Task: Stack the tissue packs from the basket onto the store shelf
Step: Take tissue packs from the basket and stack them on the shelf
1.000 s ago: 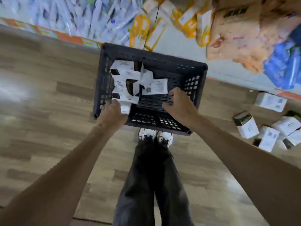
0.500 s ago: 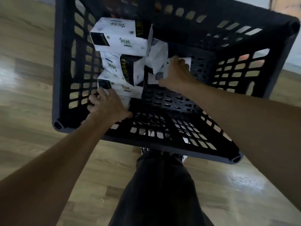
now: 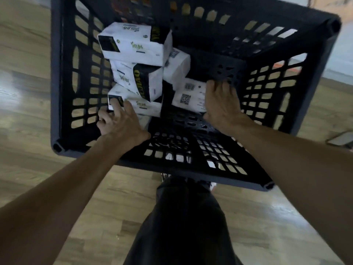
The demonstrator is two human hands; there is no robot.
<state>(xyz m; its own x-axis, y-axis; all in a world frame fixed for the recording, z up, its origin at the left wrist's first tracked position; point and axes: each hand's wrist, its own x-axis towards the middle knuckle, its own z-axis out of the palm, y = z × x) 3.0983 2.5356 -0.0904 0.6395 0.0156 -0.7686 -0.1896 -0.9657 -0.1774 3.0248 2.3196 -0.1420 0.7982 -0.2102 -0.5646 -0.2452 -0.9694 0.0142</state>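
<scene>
Basket: a dark slotted plastic crate [image 3: 63, 77] seen from above, standing on a wooden floor [image 3: 24, 77]; its walls and base are pierced with rows of openings.
Contents: white tissue packs with black and yellow print, gathered in the left half of the basket; the right half shows bare base.
Left column: a top pack [image 3: 133, 46] lies flat over a tilted middle pack [image 3: 137, 81], which leans over a lower pack [image 3: 139, 106].
Centre: a small pack [image 3: 178, 67] stands tilted beside the column, and a flat pack [image 3: 188, 96] with square codes on its face lies just right of it.
Left hand [image 3: 122, 125]: inside the basket, fingers spread, fingertips touching the near corner of the lower pack; the grip is loose and has not closed round anything.
Right hand [image 3: 222, 106]: palm down, laid over the right edge of the flat pack, fingers reaching past it onto the basket base; whether the grip has hold of the pack cannot be told.
Below: dark trousers [image 3: 183, 222] and the toe of a white shoe [image 3: 213, 185] show under the basket's near wall.
</scene>
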